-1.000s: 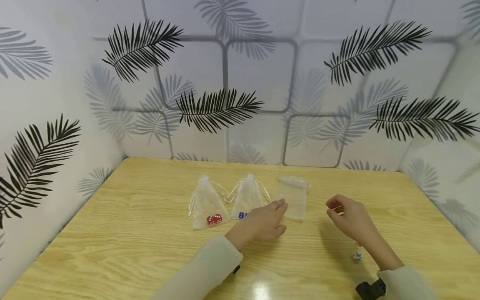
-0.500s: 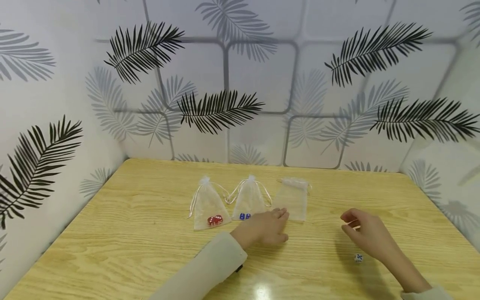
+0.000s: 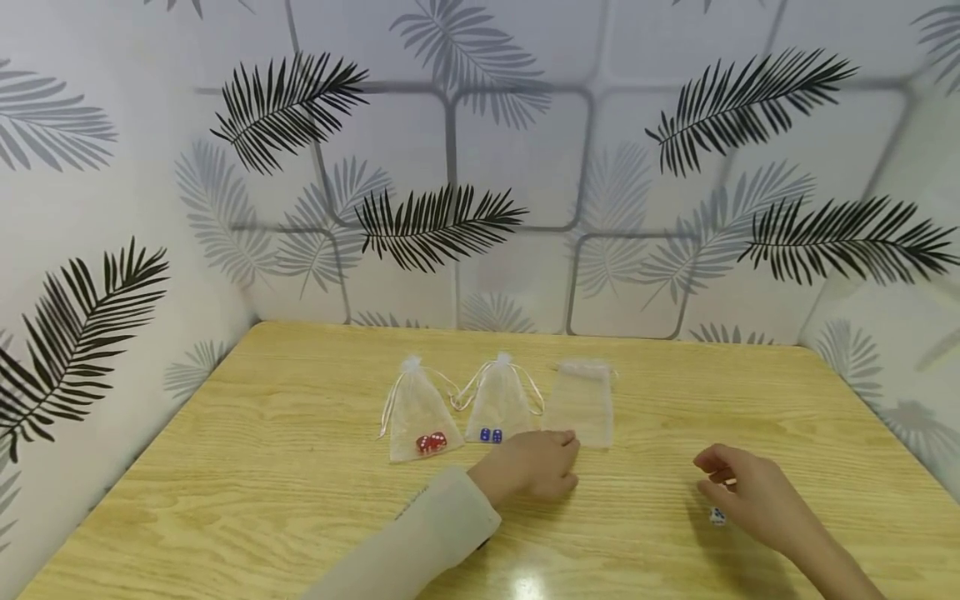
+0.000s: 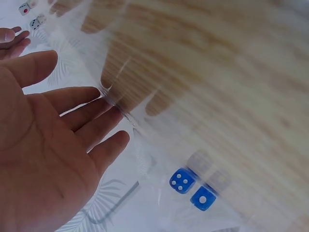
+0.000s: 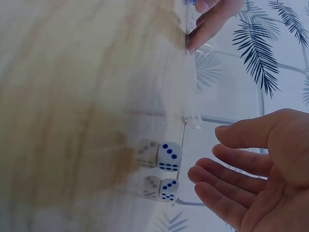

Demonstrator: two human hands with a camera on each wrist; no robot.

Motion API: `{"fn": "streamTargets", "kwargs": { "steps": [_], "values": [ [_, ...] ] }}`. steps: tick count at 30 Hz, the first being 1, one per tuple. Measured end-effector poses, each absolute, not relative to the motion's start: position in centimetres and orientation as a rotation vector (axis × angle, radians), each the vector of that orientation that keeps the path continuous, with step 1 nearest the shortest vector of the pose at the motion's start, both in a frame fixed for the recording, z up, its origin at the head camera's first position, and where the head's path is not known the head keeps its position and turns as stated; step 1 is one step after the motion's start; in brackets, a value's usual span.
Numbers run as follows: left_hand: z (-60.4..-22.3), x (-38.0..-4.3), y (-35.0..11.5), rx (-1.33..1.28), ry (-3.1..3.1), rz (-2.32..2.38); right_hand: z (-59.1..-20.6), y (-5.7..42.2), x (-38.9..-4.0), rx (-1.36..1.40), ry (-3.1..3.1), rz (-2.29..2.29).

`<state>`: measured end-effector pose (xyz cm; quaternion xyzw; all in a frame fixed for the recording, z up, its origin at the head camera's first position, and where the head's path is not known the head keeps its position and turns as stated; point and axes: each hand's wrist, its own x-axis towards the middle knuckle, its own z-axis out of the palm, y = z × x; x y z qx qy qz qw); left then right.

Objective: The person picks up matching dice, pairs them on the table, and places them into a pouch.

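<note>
My left hand (image 3: 536,467) lies low over the table with fingers extended, its fingertips touching the bottom edge of a flat sheer pouch (image 3: 588,408). Nothing is gripped in it. Loosely curved and holding nothing, my right hand (image 3: 761,500) hovers above the table beside white dice. One white die (image 3: 717,517) shows under its thumb in the head view; the right wrist view has two, an upper die (image 5: 169,156) and a lower die (image 5: 169,189), apart from the fingers. Left of the flat pouch, a drawstring pouch (image 3: 501,400) contains blue dice (image 3: 491,435).
Farther left, another sheer drawstring pouch (image 3: 414,408) contains red dice (image 3: 431,442). The pouches lie in a row across the wooden table (image 3: 262,467). Behind the table's back edge rises a wall (image 3: 517,275) patterned with leaves.
My right hand has moved toward me and to the right, coming close to the white dice. My left hand has drawn back slightly toward me. The pouches keep their places.
</note>
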<state>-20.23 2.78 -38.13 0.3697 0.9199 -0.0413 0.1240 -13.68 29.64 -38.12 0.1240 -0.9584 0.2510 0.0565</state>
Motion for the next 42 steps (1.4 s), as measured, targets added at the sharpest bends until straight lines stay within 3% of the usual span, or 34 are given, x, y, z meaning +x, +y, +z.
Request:
{"fn": "streamTargets", "kwargs": {
  "steps": [10, 30, 42],
  "values": [
    [-38.5, -20.3, 2.9, 1.154, 2.736, -0.250, -38.7, 30.1, -13.0, 0.354, -2.953, 0.701],
    [-38.1, -19.9, 2.6, 0.917, 2.588, 0.042, -39.3, 31.3, -12.9, 0.395, -3.108, 0.724],
    [-38.0, -20.3, 2.1, 0.947, 2.602, 0.044, -39.3, 31.6, -13.1, 0.423, -3.131, 0.770]
  ]
}}
